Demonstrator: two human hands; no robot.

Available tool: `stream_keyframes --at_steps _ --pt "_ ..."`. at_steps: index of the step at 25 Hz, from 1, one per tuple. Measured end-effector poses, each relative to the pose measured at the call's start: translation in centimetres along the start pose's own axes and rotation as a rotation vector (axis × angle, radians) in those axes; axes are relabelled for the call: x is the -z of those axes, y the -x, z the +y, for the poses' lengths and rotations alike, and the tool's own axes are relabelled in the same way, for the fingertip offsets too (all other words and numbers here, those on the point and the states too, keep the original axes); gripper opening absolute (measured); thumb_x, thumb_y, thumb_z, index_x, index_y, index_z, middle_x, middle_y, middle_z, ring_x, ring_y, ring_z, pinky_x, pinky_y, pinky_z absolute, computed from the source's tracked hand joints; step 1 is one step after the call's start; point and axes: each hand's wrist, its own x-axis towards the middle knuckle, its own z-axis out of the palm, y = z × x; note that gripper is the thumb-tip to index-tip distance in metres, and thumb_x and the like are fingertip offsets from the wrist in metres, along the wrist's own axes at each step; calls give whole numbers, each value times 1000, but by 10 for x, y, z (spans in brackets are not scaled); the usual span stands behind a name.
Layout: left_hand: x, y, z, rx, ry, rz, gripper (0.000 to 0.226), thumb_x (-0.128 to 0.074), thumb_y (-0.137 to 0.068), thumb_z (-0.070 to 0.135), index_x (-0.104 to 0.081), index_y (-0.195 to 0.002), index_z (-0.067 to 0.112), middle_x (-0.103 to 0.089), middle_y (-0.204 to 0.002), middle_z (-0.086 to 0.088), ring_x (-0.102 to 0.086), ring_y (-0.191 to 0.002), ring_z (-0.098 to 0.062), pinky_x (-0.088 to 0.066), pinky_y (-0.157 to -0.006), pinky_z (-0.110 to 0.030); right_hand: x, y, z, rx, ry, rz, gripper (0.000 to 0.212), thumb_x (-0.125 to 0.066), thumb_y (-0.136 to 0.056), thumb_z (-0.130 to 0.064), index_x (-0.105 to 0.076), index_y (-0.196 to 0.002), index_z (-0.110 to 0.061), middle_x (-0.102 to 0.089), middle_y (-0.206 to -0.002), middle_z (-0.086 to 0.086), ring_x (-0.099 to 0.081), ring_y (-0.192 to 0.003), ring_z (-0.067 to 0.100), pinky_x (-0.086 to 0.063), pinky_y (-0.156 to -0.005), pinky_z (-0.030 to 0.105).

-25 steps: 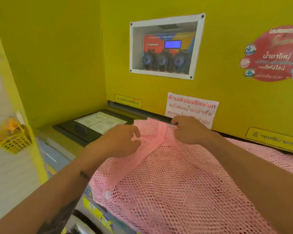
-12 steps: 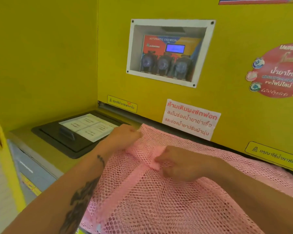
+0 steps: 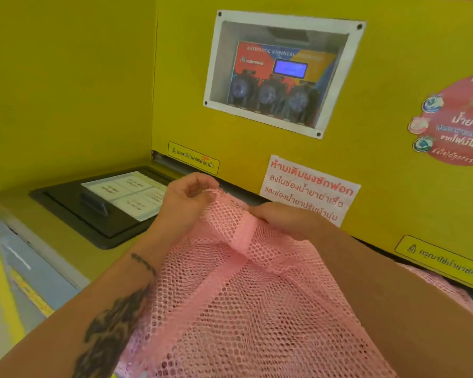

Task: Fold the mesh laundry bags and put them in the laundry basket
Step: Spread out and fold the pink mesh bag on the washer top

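Pink mesh bag [image 3: 257, 309] lies spread over the machine top, nearest the person. Left hand [image 3: 187, 197] and right hand [image 3: 281, 218] each pinch its far edge, likely starting a fold; next, bring that edge over evenly. No laundry basket in view.

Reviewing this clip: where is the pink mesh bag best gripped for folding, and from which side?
Probably the far top edge, from above, one hand each side of the solid band, as the left hand and right hand do: the pink mesh bag lies limp.
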Motion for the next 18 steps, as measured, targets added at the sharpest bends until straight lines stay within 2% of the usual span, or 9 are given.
stream_keyframes --at_steps 2,3,4,6,8,10,13,14,18 --pt "-3 1 -3 34 8 -11 36 -66 -82 -9 -72 -85 26 -74 -91 2 -68 -90 -15 -54 -79 -32 4 4 -3 18 -54 -146 24 -52 -99 -24 -72 -101 -10 -75 -98 4 -70 -87 16 -53 -82 29" --pt "-6 2 -6 29 -38 -20 34 -65 -83 -7 -72 -86 26 -74 -92 1 -68 -89 -15 -56 -80 -35 5 6 -5 56 -23 -127 19 -55 -97 -18 -71 -92 -10 -73 -88 0 -66 -78 13 -50 -72 24" --pt "-8 2 -10 -5 -141 -23 30 -64 -85 -4 -72 -87 25 -73 -92 2 -67 -87 -14 -56 -81 -35 5 6 -6 111 48 -24 16 -57 -96 -17 -69 -88 -11 -69 -83 -3 -62 -76 12 -46 -65 22" --pt "-7 -1 -20 -156 -435 -4 20 -61 -88 4 -69 -93 22 -66 -96 5 -62 -88 -10 -54 -84 -36 10 -4 -5 229 139 338 8 -61 -94 -21 -66 -95 -14 -64 -91 0 -58 -82 17 -41 -63 28" --pt "-4 -3 -29 -258 -613 16 18 -60 -89 14 -65 -104 22 -55 -104 5 -57 -91 -13 -51 -87 -40 15 -18 0 289 143 641 13 -63 -91 -21 -56 -103 -21 -59 -99 2 -57 -87 21 -45 -71 36" --pt "-2 -4 -33 -193 -689 -58 23 -57 -89 26 -61 -111 29 -48 -110 6 -56 -95 -16 -48 -92 -45 16 -28 7 285 157 773 21 -62 -88 -15 -51 -103 -26 -57 -101 1 -58 -91 24 -50 -80 43" --pt "-1 0 -35 20 -1009 -332 31 -49 -90 44 -60 -119 39 -48 -124 5 -50 -116 -20 -34 -105 -52 8 -32 18 253 273 740 17 -63 -86 -17 -61 -99 -28 -58 -110 1 -57 -100 24 -49 -89 47" --pt "-1 0 -35 48 -1114 -393 36 -45 -92 50 -60 -123 41 -48 -131 5 -43 -124 -21 -29 -106 -53 3 -32 22 225 336 675 14 -61 -86 -26 -64 -100 -29 -59 -114 -1 -56 -103 23 -46 -93 48" --pt "-4 -1 -37 102 -1248 -525 49 -23 -97 55 -41 -142 45 -33 -155 5 -23 -141 -23 -15 -110 -56 -14 -26 32 79 621 317 40 -36 -89 -50 -65 -107 -30 -64 -120 -6 -56 -111 22 -34 -102 54"
